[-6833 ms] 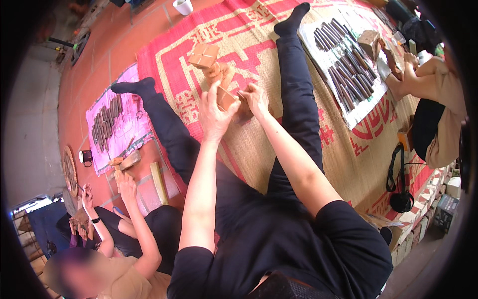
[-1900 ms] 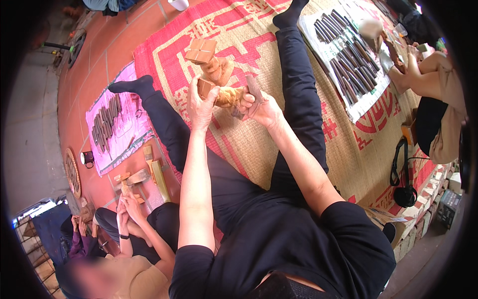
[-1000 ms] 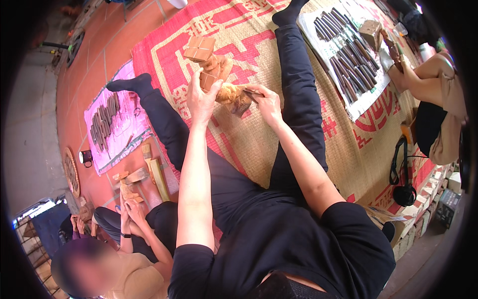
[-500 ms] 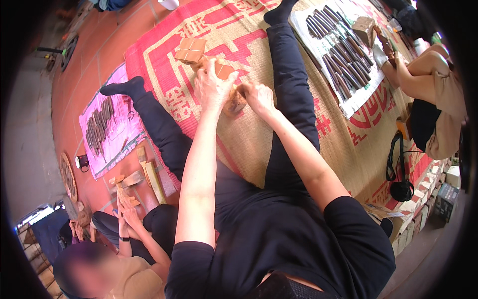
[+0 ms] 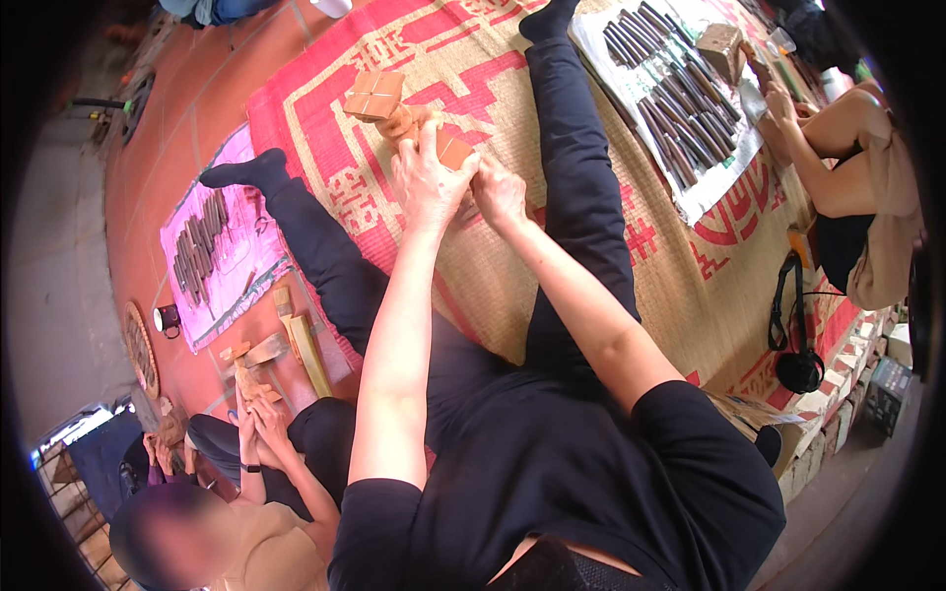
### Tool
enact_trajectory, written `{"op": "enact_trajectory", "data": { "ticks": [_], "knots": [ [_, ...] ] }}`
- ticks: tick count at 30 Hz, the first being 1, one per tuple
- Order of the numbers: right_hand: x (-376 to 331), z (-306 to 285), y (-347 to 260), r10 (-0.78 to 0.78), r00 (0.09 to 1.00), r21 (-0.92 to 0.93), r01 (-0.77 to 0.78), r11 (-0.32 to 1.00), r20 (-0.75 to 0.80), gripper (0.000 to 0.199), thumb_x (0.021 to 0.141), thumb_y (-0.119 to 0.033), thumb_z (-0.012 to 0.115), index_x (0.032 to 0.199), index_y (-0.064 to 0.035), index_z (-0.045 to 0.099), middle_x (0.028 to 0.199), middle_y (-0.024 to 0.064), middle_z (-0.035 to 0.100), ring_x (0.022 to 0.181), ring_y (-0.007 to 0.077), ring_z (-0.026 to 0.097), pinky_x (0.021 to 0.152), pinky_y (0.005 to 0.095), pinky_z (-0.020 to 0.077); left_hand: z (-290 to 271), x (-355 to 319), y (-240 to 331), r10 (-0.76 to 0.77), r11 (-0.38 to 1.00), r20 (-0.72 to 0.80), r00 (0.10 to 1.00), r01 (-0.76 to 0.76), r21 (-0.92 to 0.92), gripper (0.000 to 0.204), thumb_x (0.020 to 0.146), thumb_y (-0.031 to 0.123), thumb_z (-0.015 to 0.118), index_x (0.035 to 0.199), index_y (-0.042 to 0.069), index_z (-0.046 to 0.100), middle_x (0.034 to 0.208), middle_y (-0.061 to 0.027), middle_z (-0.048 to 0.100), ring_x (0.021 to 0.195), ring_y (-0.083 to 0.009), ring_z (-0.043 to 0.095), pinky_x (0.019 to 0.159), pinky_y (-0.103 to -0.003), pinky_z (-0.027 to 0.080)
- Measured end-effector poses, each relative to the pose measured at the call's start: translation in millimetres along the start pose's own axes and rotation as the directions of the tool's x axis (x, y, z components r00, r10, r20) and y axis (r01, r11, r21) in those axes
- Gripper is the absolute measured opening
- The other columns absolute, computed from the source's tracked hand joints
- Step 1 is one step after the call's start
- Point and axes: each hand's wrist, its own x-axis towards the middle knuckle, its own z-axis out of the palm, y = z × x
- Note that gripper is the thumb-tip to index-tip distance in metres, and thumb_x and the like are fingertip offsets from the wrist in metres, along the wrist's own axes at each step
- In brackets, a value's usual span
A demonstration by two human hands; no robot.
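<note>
A reddish-brown carved wooden piece points away from me above the mat, with a square block at its far end marked by pale crossing lines. Behind that block comes a rounded, narrower neck. My left hand is closed around the piece, its forefinger stretched along the top and its thumb toward the right. Against the left thumb sits my right hand, fingers curled into a fist at the near right side of the wood. Whatever the right fingers grip is hidden. Part of the wood's near end is covered by both hands.
My outstretched legs flank a red-and-tan woven mat. Several chisel-like tools lie on a white cloth at right and a pink cloth at left. A mallet, a mug and a black strap lie around. Co-workers sit both sides.
My right hand has moved forward and turned, now close against the left thumb. The wood's near end, visible below the hands before, is mostly covered. My left hand has shifted slightly.
</note>
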Motion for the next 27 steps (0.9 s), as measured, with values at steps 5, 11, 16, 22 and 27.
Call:
{"op": "enact_trajectory", "data": {
  "ticks": [5,11,16,22,27],
  "knots": [
    [-33,-1,14,-0.109,0.989,0.015,0.108,0.994,0.098,0.003,0.087,-0.015,0.061,0.09,-0.0135,0.062,0.084,0.0077,0.061,0.073,0.0306,0.066,0.066,0.0436,0.0537,-3,1,-4,0.009,1.0,0.055,0.998,-0.009,0.002,0.077,0.071,0.046,0.081,0.135,0.018,0.049,0.108,-0.0177,0.057,0.102,-0.0384,0.058,0.091,-0.049,0.047],
    [-11,6,-4,-0.035,0.999,-0.05,0.035,0.998,-0.008,0.008,0.087,-0.013,0.056,0.092,-0.0127,0.063,0.086,0.0088,0.062,0.078,0.0301,0.067,0.065,0.0425,0.0535,-21,18,-10,-0.017,0.989,0.323,0.946,0.064,-0.136,0.085,0.071,0.052,0.079,0.14,0.018,0.043,0.125,-0.023,0.056,0.116,-0.0405,0.057,0.098,-0.048,0.046],
    [-40,4,13,-0.181,0.982,0.02,0.18,0.983,0.044,0.009,0.087,-0.012,0.06,0.095,-0.0141,0.063,0.083,0.0071,0.061,0.074,0.0291,0.067,0.063,0.0408,0.0542,-30,22,-15,-0.012,0.971,0.439,0.898,0.115,-0.21,0.085,0.07,0.055,0.079,0.138,0.019,0.045,0.129,-0.0216,0.057,0.117,-0.0359,0.06,0.097,-0.046,0.048],
    [-17,5,-2,-0.016,1.0,0.019,0.017,1.0,-0.024,0.012,0.088,-0.013,0.06,0.098,-0.0158,0.066,0.086,0.008,0.061,0.077,0.0307,0.067,0.065,0.042,0.054,-30,22,-16,0.001,0.978,0.424,0.906,0.087,-0.189,0.085,0.071,0.057,0.078,0.139,0.019,0.045,0.126,-0.019,0.059,0.114,-0.0352,0.061,0.097,-0.046,0.049],
    [-42,3,9,-0.131,0.987,0.043,0.127,0.991,0.093,0.018,0.086,-0.01,0.058,0.099,-0.0168,0.068,0.092,0.0071,0.065,0.079,0.0306,0.068,0.067,0.0413,0.0552,-28,19,-16,0.006,0.979,0.39,0.921,0.074,-0.188,0.083,0.072,0.056,0.077,0.139,0.019,0.045,0.129,-0.0181,0.058,0.115,-0.0339,0.061,0.096,-0.045,0.049]
  ]
}}
